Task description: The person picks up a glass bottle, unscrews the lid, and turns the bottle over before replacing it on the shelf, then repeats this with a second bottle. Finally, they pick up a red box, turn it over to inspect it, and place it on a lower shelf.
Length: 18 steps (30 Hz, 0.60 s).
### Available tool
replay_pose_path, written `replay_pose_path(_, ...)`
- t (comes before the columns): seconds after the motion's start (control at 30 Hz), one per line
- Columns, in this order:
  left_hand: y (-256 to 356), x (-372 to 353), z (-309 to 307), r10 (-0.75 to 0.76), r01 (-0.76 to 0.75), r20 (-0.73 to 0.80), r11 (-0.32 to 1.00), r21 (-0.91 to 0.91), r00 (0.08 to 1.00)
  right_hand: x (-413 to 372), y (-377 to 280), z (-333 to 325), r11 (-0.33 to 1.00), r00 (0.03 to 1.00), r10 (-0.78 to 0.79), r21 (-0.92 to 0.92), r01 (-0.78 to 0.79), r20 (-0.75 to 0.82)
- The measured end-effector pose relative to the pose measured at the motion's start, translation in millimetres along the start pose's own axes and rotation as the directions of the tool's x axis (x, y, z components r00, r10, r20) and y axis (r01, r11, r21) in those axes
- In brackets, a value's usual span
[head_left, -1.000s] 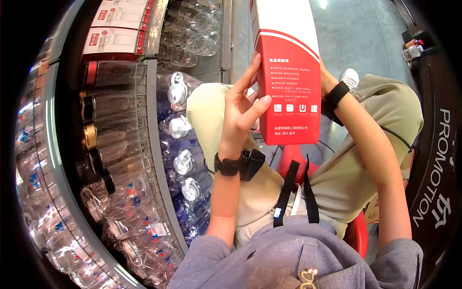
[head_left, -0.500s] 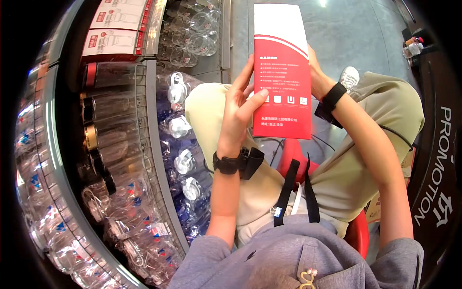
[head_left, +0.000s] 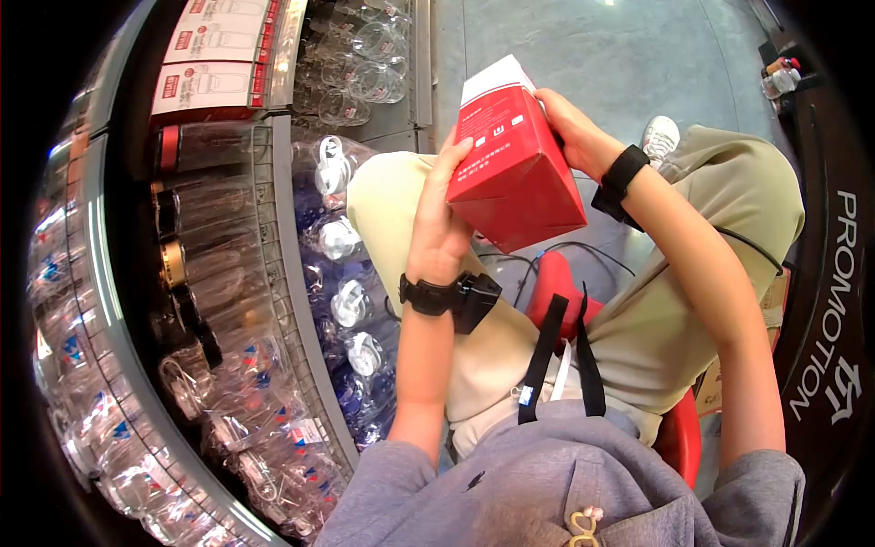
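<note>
Between my two hands is a red and white printed box, tilted so that its plain red end faces me and its printed side slants away. My left hand grips its left side, with the thumb on the printed face. On the upper right edge lies my right hand, its fingers partly hidden behind the box. Both wrists wear black bands. The box is held above my knees, over the grey floor.
Shelves with clear wrapped containers, glass mugs and white-red boxes stand at the left. A red stool is under me. A dark panel with "PROMOTION" runs along the right. Bottles stand at the upper right.
The box has tipped and turned in my hands, so its red end now shows and the printed side is foreshortened. My right hand has shifted left along with it.
</note>
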<state>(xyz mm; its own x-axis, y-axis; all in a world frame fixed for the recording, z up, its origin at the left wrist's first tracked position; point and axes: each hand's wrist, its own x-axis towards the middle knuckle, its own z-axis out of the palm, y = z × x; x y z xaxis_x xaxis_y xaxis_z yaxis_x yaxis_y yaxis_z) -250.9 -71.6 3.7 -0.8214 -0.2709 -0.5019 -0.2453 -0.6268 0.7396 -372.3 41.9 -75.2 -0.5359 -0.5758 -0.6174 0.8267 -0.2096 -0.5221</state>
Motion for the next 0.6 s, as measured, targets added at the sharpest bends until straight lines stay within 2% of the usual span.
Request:
replay_pose_path(0.23,-3,3,-3,-0.023,0.022,-0.007,0.999,-0.042,1.000,13,4,-4,1.000,1.000,0.013,-0.006,-0.013,0.013)
replay_pose_path(0.43,-2,0,-5,-0.041,0.040,0.026,0.998,0.047,0.999,-12,-9,7,0.998,0.998,0.057,0.023,-0.057,0.010)
replay_pose_path(0.53,2,-7,5,0.062,-0.081,0.109,0.979,0.186,0.992,-17,-18,3,0.990,0.993,0.073,0.115,-0.084,0.094)
replay_pose_path(0.6,0,-6,4,0.124,-0.169,0.162,0.938,0.303,0.979,-12,-16,6,0.994,0.964,-0.095,0.069,0.080,0.250)
